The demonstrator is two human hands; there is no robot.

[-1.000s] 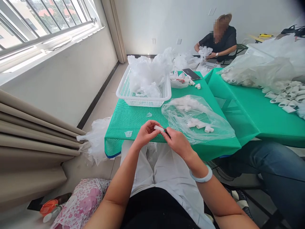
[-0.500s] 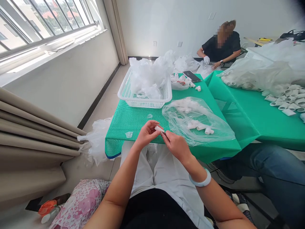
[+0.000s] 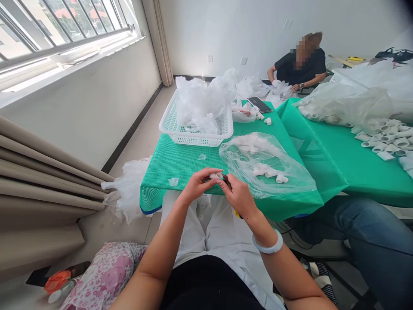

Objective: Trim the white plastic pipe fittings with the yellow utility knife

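Observation:
Over the near edge of the green-covered table (image 3: 158,172), my left hand (image 3: 197,184) is closed around a small white plastic pipe fitting (image 3: 217,176). The fitting's round open end faces up towards me. My right hand (image 3: 240,196) is closed on a slim dark hand tool (image 3: 228,182), a yellow part showing below the palm; its exact kind is hidden by the fingers. My right thumb and fingertips touch the fitting's near side. To the right of my hands, a clear plastic bag (image 3: 290,165) lies spread with several white pipe fittings (image 3: 282,178) in it.
Behind my hands stands a white plastic basket (image 3: 196,140) full of thin plastic bags. Farther back are a dark tablet (image 3: 259,104) and more fittings. A heap of fittings (image 3: 387,142) covers part of the right table. A person (image 3: 300,64) sits at the back; someone's jeans-clad leg (image 3: 351,228) is at right.
The fitting has turned in my left hand so that its open end shows. My right hand has tilted, moving the dark tool back from the fitting and exposing its yellow part.

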